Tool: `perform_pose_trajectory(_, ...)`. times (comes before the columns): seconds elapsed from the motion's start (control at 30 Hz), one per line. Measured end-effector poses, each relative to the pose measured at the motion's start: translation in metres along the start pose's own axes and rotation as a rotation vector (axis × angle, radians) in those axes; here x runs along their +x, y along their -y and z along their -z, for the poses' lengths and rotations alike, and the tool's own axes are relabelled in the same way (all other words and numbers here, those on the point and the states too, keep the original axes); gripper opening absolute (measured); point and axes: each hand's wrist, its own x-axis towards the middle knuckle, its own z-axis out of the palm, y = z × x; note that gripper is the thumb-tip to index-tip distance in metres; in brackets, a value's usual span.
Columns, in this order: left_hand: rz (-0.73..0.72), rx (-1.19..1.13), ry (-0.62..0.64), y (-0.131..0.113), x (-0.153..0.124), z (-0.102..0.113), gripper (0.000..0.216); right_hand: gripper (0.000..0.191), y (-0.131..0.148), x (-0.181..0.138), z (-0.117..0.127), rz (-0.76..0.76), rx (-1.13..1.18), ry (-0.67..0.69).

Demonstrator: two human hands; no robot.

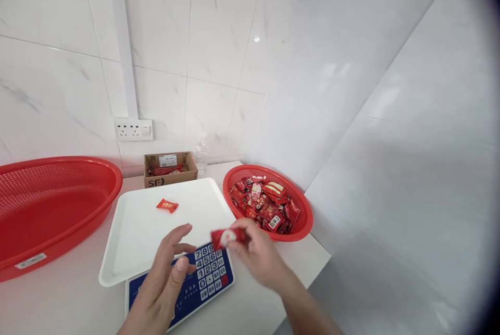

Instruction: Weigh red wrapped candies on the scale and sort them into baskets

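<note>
My right hand [260,257] pinches a small red wrapped candy [225,236] above the blue keypad [207,275] of a weighing scale. My left hand [164,283] hovers over the keypad's left part with fingers spread, holding nothing. The scale's white tray [136,236] carries one red candy [167,206] near its far side. A round red basket [304,220] to the right holds several red wrapped candies [265,205].
A large red oval basket [50,205] stands at the left. A small cardboard box [170,169] and a clear plastic bottle [201,158] sit against the tiled wall, below a wall socket [133,129]. The counter's edge runs close at the right.
</note>
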Motion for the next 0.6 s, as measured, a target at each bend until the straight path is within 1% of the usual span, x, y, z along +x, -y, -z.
perform_pose_trajectory(0.1,0.022,0.039,-0.05,-0.006,0.003,0.017,0.054,0.031,-0.029,0.02,0.033,-0.172,-0.119,-0.233)
perform_pose_trajectory(0.13,0.009,0.041,-0.067,-0.006,0.004,0.022,0.053,0.033,-0.04,0.026,0.044,-0.218,-0.139,-0.25)
perform_pose_trajectory(0.17,-0.012,0.037,-0.086,-0.005,0.006,0.027,0.052,0.034,-0.05,0.031,0.053,-0.238,-0.148,-0.227)
perform_pose_trajectory(0.23,-0.07,0.021,-0.122,-0.001,0.011,0.034,0.05,0.036,-0.069,0.038,0.07,-0.279,-0.206,-0.066)
perform_pose_trajectory(0.3,-0.128,-0.006,-0.142,0.007,0.016,0.039,0.049,0.042,-0.087,0.042,0.084,-0.341,-0.373,0.065)
perform_pose_trajectory(0.33,-0.152,-0.019,-0.143,0.011,0.019,0.041,0.048,0.047,-0.095,0.043,0.09,-0.388,-0.5,0.084)
perform_pose_trajectory(0.4,-0.18,-0.032,-0.135,0.019,0.025,0.045,0.048,0.054,-0.11,0.046,0.103,-0.493,-0.738,0.058)
perform_pose_trajectory(0.43,-0.187,-0.032,-0.128,0.023,0.027,0.047,0.048,0.055,-0.118,0.047,0.109,-0.539,-0.805,0.045)
perform_pose_trajectory(0.53,-0.189,-0.019,-0.113,0.029,0.032,0.05,0.048,0.053,-0.137,0.05,0.119,-0.639,-0.841,0.072)
perform_pose_trajectory(0.6,-0.184,-0.012,-0.108,0.03,0.033,0.051,0.047,0.053,-0.148,0.053,0.118,-0.681,-0.838,0.104)
